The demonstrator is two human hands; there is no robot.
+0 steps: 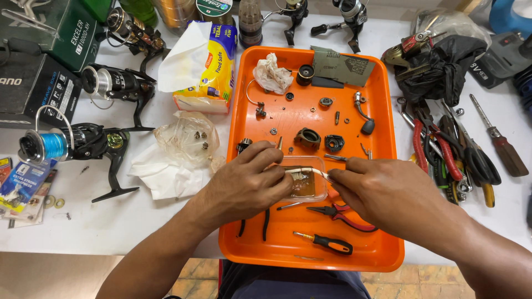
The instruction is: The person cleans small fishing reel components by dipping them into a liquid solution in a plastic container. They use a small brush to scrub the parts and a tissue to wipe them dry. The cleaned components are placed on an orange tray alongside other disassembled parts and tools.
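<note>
Here, both hands meet over a small clear plastic dish (303, 182) of amber liquid, which sits in the middle of the orange tray (388, 166). The left hand (249, 182) has its fingers pinched together on a tiny part at the dish's left edge; what the part is, I cannot tell. The right hand (382, 194) has its fingers clamped on the pale handle of a toothbrush (307, 173), bristles toward that part.

The dish looks thin and light, so a hard brush stroke could tip it and spill the liquid. The wet part could slip from the pinch and get lost among the small metal washers and screws scattered on the tray's far half. Near the dish lie red-handled pliers (346, 215) and an orange-and-black screwdriver (327, 242). A crumpled tissue (271, 73) lies far left in the tray. Black spinning reels (119, 84) stand left on the white surface (100, 216).
</note>
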